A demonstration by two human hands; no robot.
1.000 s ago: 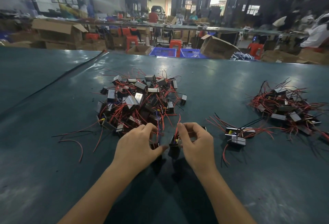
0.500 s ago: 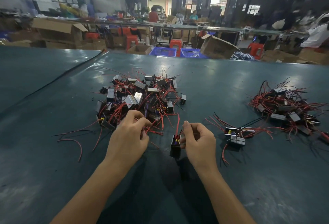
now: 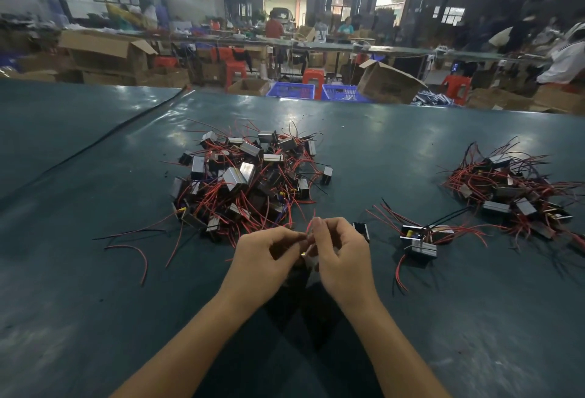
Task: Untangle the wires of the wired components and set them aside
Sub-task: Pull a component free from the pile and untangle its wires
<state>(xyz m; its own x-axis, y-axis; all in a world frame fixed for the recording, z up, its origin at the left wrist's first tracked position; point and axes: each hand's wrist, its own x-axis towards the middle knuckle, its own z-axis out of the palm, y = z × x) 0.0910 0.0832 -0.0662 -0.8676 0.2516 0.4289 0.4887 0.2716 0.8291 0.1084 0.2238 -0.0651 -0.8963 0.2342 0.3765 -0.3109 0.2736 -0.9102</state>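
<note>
hands meet low at centre of worktop, just in front of tangled pile. left hand and right hand are both curled, fingertips pinching one wired component between them. its body is mostly hidden behind the fingers, so can't tell how it sits. its red wire pokes out above the fingertips, long axis running away from the person, free end pointing toward the pile. to do this step well, by my judgement: steady the body with one hand, slide the other along the wire toward its free end, ease loops apart rather than tug. black component lies just beside right hand. small cluster sits to the right, larger heap beyond it, well apart.
</note>
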